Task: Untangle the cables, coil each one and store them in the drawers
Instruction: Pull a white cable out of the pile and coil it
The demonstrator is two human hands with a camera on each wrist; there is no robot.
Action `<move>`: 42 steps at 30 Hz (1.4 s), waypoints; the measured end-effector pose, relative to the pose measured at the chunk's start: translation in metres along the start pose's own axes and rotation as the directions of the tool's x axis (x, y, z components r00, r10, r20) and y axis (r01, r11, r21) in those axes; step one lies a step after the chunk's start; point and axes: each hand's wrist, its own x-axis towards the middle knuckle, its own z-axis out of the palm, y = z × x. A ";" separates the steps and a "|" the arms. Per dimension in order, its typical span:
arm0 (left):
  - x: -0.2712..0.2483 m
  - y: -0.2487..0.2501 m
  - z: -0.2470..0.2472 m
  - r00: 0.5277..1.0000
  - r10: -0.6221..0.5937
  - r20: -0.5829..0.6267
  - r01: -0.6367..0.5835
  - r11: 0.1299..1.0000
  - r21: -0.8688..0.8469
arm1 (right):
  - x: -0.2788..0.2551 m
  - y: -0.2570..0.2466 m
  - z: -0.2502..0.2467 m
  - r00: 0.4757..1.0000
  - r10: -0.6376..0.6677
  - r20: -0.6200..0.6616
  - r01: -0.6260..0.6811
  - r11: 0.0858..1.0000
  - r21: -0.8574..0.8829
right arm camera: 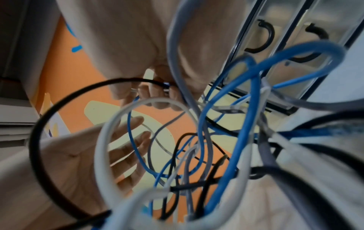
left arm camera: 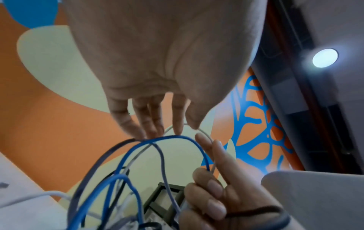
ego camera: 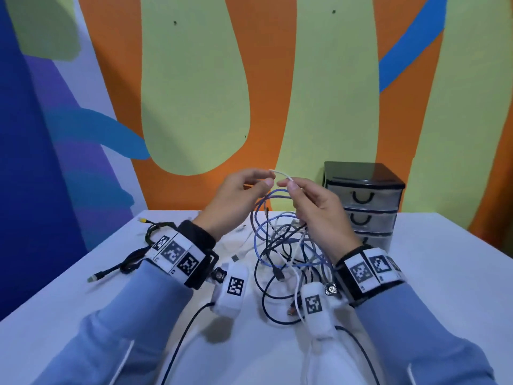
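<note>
Both my grips, left hand and right hand, pinch one white cable raised above the tangled cables on the surface, near the drawers.

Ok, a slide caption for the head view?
Both hands lift a white cable from the tangle, drawers closed.

Bright, even indoor light across the head view; soft shadows sit under the wrist cameras on the white table. Edges bend and smear, sleeves blurred low down. In the left wrist view a round ceiling lamp flares with a halo. The right wrist view is dimmer, near cables badly out of focus.
</note>
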 end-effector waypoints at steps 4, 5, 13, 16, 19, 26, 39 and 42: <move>-0.007 -0.008 0.000 0.961 0.136 -0.239 -0.154 0.986 -0.057 | -0.005 -0.007 0.005 0.997 -0.025 0.079 0.028 0.999 -0.037; -0.008 -0.010 0.000 0.962 0.180 -0.204 -0.188 0.982 -0.020 | -0.007 -0.008 0.008 0.993 -0.039 0.113 0.044 0.998 -0.044; -0.020 -0.012 -0.005 0.815 0.541 -0.207 -0.444 0.813 0.376 | -0.006 -0.002 0.012 0.997 -0.069 0.029 0.075 0.929 -0.362; -0.021 -0.012 -0.003 0.818 0.568 -0.088 -0.486 0.766 0.421 | -0.006 -0.005 0.011 0.994 -0.105 0.000 0.100 0.942 -0.320; -0.023 -0.010 0.001 0.826 0.563 -0.025 -0.508 0.763 0.401 | -0.006 -0.010 0.012 0.996 -0.085 0.017 0.086 0.979 -0.184; -0.023 -0.007 -0.005 0.772 0.627 -0.103 -0.537 0.730 0.422 | -0.013 -0.018 0.020 0.978 0.016 0.206 -0.018 1.000 0.010; -0.016 -0.005 -0.049 0.686 0.208 -0.697 -0.264 0.964 0.027 | -0.007 0.004 0.007 0.917 0.244 0.316 -0.151 0.945 -0.290; -0.016 -0.006 -0.048 0.744 0.157 -0.649 -0.240 0.970 -0.042 | -0.007 -0.001 0.008 0.923 0.259 0.284 -0.208 0.958 -0.198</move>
